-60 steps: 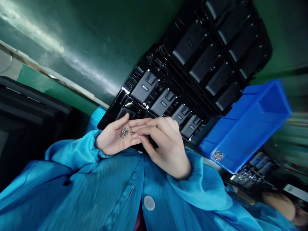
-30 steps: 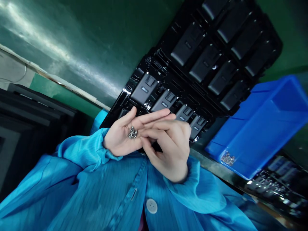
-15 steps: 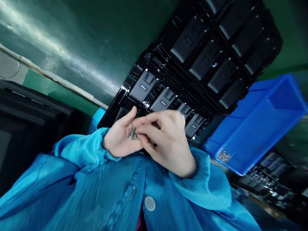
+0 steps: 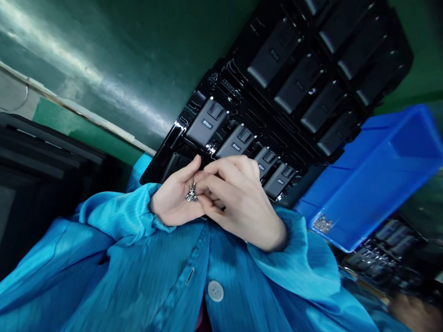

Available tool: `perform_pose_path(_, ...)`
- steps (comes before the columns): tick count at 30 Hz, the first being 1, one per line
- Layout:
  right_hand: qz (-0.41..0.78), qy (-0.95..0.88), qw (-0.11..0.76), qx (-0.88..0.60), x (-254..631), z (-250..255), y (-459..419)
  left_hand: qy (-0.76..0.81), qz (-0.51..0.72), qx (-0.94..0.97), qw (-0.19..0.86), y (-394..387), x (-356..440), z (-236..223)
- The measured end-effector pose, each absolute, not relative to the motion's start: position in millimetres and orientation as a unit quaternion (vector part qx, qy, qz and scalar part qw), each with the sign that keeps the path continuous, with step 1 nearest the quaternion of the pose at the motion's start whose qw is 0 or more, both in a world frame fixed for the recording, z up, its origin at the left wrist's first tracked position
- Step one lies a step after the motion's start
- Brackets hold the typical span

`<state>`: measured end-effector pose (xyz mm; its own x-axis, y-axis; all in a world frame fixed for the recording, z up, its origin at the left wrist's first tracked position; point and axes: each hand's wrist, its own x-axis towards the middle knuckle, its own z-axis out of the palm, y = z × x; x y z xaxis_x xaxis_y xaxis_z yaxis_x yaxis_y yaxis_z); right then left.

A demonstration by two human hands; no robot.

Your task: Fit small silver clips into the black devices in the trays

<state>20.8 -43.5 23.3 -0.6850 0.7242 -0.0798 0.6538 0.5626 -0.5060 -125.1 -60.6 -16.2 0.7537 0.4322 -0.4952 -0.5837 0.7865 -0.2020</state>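
Note:
My left hand (image 4: pixel 175 203) is palm up and cupped, with its thumb raised. It holds a small heap of shiny metal parts (image 4: pixel 191 193), too small to name exactly. My right hand (image 4: pixel 238 198) reaches over the left fingers, fingertips drawn together beside the heap. Whatever those fingertips pinch, if anything, is hidden. Just beyond both hands lies a black plastic tray (image 4: pixel 173 133) with several dark grey cases in its pockets. One case (image 4: pixel 206 123) is marked "Riton". The right hand covers part of the tray's near row.
A second black tray (image 4: pixel 290 124) with several similar cases adjoins at the upper right. Right of it stands a tilted blue bin (image 4: pixel 374 184) with a pile of small metal parts (image 4: pixel 322 224) in its near corner. Dark stacked panels (image 4: pixel 51 170) stand left. Another person's blurred hand (image 4: pixel 415 311) shows lower right.
My right hand has shifted slightly, its fingertips still at the heap. The left hand has moved very little. A blurred hand of another person has come into view at the lower right.

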Motion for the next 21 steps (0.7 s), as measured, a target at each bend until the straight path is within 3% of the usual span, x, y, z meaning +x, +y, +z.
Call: perform_pose_path(21,0.28,-0.882,0.076,-0.371,20.2,18.8,-40.9,0.231,0.275,-0.216,0.908,-59.4,-123.1,-16.1)
